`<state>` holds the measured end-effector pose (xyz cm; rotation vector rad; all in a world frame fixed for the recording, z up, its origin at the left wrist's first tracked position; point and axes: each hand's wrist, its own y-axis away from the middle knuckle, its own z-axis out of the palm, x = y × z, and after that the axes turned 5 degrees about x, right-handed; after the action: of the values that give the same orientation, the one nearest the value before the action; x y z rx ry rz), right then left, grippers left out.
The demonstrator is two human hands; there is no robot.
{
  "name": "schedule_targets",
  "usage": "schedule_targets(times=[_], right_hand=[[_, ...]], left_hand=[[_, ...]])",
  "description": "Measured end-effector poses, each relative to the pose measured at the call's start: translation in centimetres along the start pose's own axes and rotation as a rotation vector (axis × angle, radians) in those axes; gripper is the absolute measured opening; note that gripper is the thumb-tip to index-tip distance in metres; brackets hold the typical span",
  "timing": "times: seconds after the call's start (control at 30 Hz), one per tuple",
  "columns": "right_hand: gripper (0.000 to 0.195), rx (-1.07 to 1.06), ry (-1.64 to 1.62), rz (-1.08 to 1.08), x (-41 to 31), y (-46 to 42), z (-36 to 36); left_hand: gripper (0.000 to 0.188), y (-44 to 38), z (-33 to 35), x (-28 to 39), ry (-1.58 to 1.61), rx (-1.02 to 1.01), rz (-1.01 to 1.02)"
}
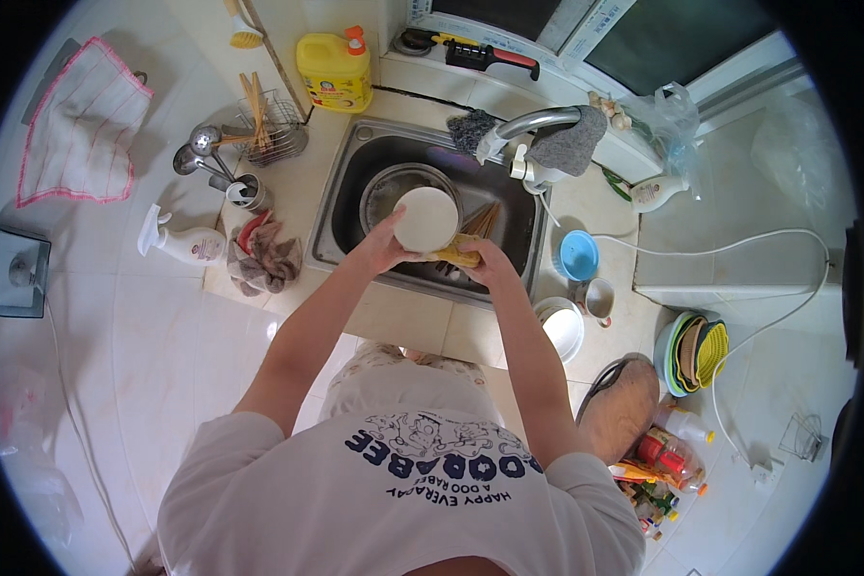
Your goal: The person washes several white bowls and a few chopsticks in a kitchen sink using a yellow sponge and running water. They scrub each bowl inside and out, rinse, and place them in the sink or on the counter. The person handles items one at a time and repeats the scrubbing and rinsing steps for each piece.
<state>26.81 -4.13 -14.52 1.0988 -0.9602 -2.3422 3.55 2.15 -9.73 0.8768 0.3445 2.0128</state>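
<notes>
My left hand [383,248] grips the edge of a white bowl [426,219] over the stainless steel sink [322,248]. In my right hand [485,261] is a yellow sponge or cloth [458,252], which touches the bowl's near right edge. Below the bowl, a round metal pan or basin [374,189] lies in the sink, partly covered by the bowl. Several wooden chopsticks [484,219] rest on the sink bottom to the right, their near ends hidden by my hands.
A curved faucet [540,121] draped with a grey cloth [572,147] reaches over the sink's far right. A blue cup [577,255], a mug [596,299] and stacked white bowls [563,331] stand right. Left are a bunched towel [265,261], a utensil holder [250,193] and a yellow jug [335,75].
</notes>
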Motion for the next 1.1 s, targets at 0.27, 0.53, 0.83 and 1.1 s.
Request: schedule_targets(times=[0.27,0.53,0.83,1.1], right_hand=[[0.024,0.661,1.076,-1.169,-1.7,5.3,6.0],[0.025,0.233,1.049,-0.807,0.9,0.9,9.3],[0.02,0.188,1.705,-1.173,-0.7,1.9,8.9],[0.032,-0.023,1.037,-0.521,-0.4,2.4,9.5]], left_hand=[[0.05,-0.3,1.5,-0.6,-0.526,0.395,0.165],[0.044,-2.5,3.3,-0.3,-0.581,0.433,0.225],[0.058,0.4,3.2,1.0,-0.594,0.297,0.214],[0.055,1.3,1.7,1.1,-0.595,0.231,0.203]])
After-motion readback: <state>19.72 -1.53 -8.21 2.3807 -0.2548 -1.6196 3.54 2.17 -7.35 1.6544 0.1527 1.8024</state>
